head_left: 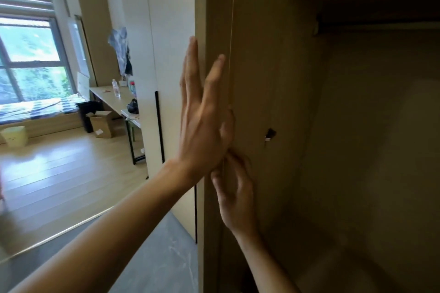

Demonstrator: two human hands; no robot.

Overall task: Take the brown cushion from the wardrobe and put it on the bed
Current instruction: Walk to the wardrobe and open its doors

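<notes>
The wardrobe [371, 131] stands open on my right, and its inside is dark. No brown cushion shows in the part I can see. The beige wardrobe door [259, 62] is swung out in front of me. My left hand [202, 121] lies flat against the door's edge with its fingers straight and spread. Just below it, my right hand [234, 197] touches the same edge with loosely curled fingers and holds nothing. The bed [35, 108], with a blue checked cover, lies far off at the left under the window.
A shut white wardrobe door [171, 31] is to the left of the open one. Beyond it stands a long desk [107, 96] with a bottle [116, 88]. A cardboard box [101, 123], a black bin [88, 108] and a pale bin [14, 136] sit on the wooden floor.
</notes>
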